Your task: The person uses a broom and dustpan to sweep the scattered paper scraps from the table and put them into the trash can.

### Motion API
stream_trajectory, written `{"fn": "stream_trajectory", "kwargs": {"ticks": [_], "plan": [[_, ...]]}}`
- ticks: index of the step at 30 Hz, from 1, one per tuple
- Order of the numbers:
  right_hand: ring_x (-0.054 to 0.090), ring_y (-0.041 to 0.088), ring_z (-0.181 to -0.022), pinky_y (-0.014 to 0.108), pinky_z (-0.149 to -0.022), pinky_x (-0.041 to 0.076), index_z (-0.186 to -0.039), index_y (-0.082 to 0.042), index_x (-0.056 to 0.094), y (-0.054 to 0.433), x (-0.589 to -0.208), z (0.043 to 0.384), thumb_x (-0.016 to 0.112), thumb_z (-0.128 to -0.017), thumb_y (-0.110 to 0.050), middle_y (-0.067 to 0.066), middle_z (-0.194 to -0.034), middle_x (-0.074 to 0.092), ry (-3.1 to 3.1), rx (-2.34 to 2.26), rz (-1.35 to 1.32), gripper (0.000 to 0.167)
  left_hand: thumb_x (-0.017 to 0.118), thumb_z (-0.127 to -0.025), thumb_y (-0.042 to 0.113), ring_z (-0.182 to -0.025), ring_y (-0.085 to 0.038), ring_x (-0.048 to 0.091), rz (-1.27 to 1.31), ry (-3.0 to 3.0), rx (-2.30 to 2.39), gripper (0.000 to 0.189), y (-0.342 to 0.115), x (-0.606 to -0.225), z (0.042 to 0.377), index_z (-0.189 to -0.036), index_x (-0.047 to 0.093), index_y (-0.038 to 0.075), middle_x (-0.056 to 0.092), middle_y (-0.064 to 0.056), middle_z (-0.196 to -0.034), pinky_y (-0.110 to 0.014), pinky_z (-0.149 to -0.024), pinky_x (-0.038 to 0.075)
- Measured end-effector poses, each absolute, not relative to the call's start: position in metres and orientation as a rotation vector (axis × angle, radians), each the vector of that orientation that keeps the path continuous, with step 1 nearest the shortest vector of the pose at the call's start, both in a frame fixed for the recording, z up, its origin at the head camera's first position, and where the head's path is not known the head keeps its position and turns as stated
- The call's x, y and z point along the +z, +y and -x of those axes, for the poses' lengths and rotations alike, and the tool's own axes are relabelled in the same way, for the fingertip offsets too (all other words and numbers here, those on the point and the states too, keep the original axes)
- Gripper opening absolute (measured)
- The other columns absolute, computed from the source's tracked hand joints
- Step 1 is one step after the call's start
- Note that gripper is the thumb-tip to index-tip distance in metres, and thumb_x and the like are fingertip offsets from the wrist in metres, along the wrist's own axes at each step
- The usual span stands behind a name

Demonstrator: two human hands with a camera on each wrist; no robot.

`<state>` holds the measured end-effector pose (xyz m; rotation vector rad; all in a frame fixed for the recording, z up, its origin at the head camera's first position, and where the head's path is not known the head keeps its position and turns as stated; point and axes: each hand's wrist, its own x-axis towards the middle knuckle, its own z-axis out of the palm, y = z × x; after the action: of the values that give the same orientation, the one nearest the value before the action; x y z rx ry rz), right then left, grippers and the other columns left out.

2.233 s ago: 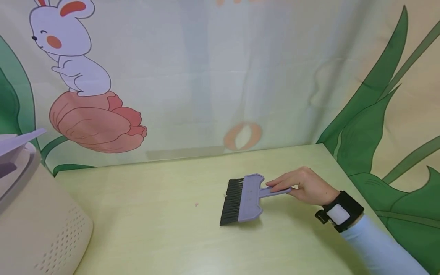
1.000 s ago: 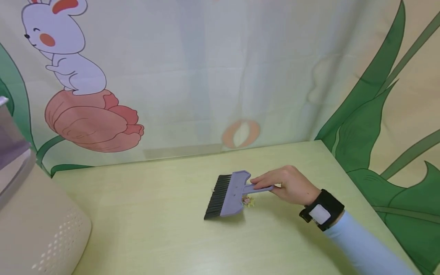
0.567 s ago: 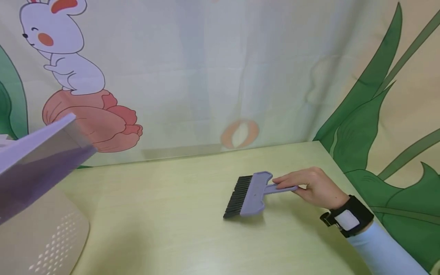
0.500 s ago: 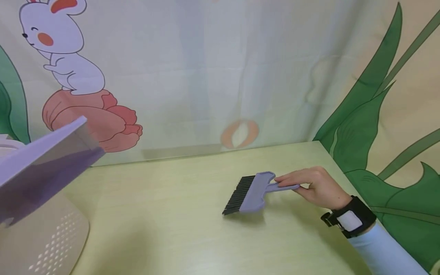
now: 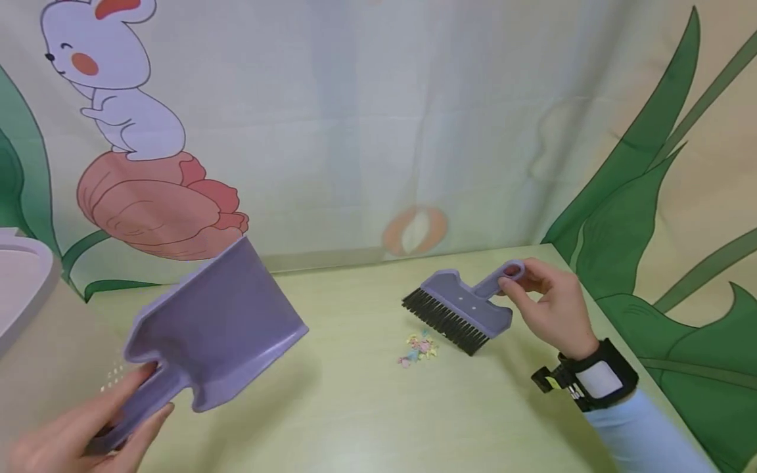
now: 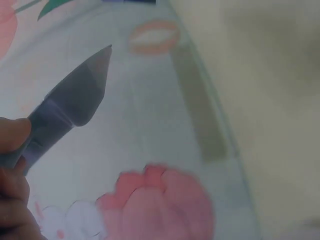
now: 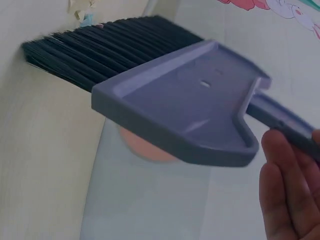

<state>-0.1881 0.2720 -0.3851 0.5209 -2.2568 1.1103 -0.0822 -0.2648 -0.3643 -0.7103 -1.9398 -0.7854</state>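
In the head view my left hand (image 5: 71, 433) grips the handle of a purple dustpan (image 5: 213, 335), held tilted above the table at left. The inside of its pan faces the camera, with no scraps visible in it. My right hand (image 5: 556, 305) pinches the handle end of a purple hand brush (image 5: 467, 303) with black bristles. Just left of the bristle tips, a small heap of coloured paper scraps (image 5: 418, 349) lies on the table. The right wrist view shows the brush (image 7: 175, 105) close up, with some scraps (image 7: 85, 17) beyond its bristles.
A cream bin (image 5: 35, 368) with small holes in its side stands at the left, partly behind the left hand. The pale table (image 5: 355, 407) ends at a printed curtain (image 5: 331, 164) at the back. Green leaf prints (image 5: 627, 230) cover the right side.
From beside the bin, the dustpan has come right and fully into view, with my left hand now visible. The brush has turned and lifted, uncovering the paper heap.
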Motion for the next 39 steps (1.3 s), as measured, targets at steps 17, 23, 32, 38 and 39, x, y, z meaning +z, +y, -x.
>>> {"fn": "stream_trajectory", "kwargs": {"ticks": [17, 23, 32, 38, 39], "plan": [[0.071, 0.014, -0.072, 0.03, -0.064, 0.057, -0.096, -0.005, 0.076, 0.228, -0.397, 0.179, 0.077, -0.085, -0.003, 0.003, -0.084, 0.073, -2.196, 0.677, -0.686, 0.011, 0.095, -0.068, 0.007, -0.048, 0.011, 0.035, 0.224, -2.475, -0.959, 0.048, -0.231, -0.446, 0.083, -0.111, 0.08, 0.022, 0.04, 0.018, -0.056, -0.011, -0.047, 0.031], [0.057, 0.008, -0.066, 0.025, -0.059, 0.049, -0.102, -0.006, 0.079, 0.211, -0.41, 0.172, 0.081, -0.082, -0.004, 0.0, -0.084, 0.066, -2.288, 0.554, -0.767, 0.02, 0.093, -0.072, 0.009, -0.049, 0.007, 0.037, 0.158, -2.539, -0.997, 0.041, -0.225, -0.45, 0.084, -0.109, 0.08, 0.022, 0.041, 0.017, -0.057, -0.014, -0.046, 0.032], [0.044, 0.012, -0.061, 0.025, -0.055, 0.038, -0.099, -0.004, 0.079, 0.198, -0.417, 0.165, 0.075, -0.084, -0.007, 0.0, -0.078, 0.055, -2.242, 0.406, -0.819, 0.015, 0.092, -0.073, 0.008, -0.046, 0.011, 0.032, 0.152, -2.572, -1.059, 0.04, -0.222, -0.459, 0.084, -0.109, 0.079, 0.021, 0.039, 0.016, -0.057, -0.014, -0.042, 0.03], [0.057, 0.009, -0.064, 0.023, -0.057, 0.049, -0.096, -0.004, 0.076, 0.197, -0.405, 0.159, 0.071, -0.087, -0.004, -0.001, -0.081, 0.062, -2.156, 0.658, -0.803, 0.01, 0.093, -0.073, 0.011, -0.047, 0.007, 0.034, 0.157, -2.6, -1.031, 0.039, -0.22, -0.462, 0.084, -0.108, 0.079, 0.022, 0.04, 0.016, -0.057, -0.014, -0.043, 0.03], [0.059, 0.009, -0.066, 0.023, -0.059, 0.051, -0.096, -0.004, 0.076, 0.198, -0.403, 0.16, 0.071, -0.087, -0.003, 0.0, -0.08, 0.063, -2.124, 0.716, -0.791, 0.01, 0.093, -0.074, 0.012, -0.047, 0.006, 0.034, 0.146, -2.613, -1.034, 0.039, -0.219, -0.462, 0.084, -0.108, 0.079, 0.022, 0.041, 0.016, -0.057, -0.015, -0.043, 0.03]]}}
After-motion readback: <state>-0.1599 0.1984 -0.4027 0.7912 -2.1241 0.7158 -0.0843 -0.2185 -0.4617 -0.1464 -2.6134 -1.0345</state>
